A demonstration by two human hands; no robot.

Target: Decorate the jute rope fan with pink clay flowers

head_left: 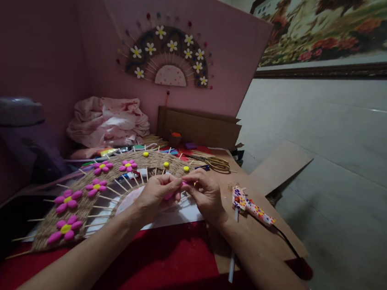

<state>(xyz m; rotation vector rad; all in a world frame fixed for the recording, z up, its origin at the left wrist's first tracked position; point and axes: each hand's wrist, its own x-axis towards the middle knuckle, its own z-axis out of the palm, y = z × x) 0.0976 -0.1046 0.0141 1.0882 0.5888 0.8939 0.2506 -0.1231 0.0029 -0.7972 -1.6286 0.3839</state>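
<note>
My left hand (161,192) and my right hand (205,196) meet over the inner part of a woven half-circle (85,189), fingertips pinched together. Some pink clay (172,194) shows in the fingers of my left hand, and a small pink bit (184,183) lies between both hands' fingertips. The half-circle is of wound twine with thin sticks fanning out. Pink flowers (66,229) with yellow centres sit along its left side. Several yellow dots (166,164) without petals lie along its top right.
At the right, a flower-patterned glue gun (252,207) with a cord rests on cardboard (274,236). Scissors (217,163) lie behind my hands. Pink cloth (109,122) is heaped at the back left. A finished fan (170,52) with white flowers hangs on the pink panel (232,43).
</note>
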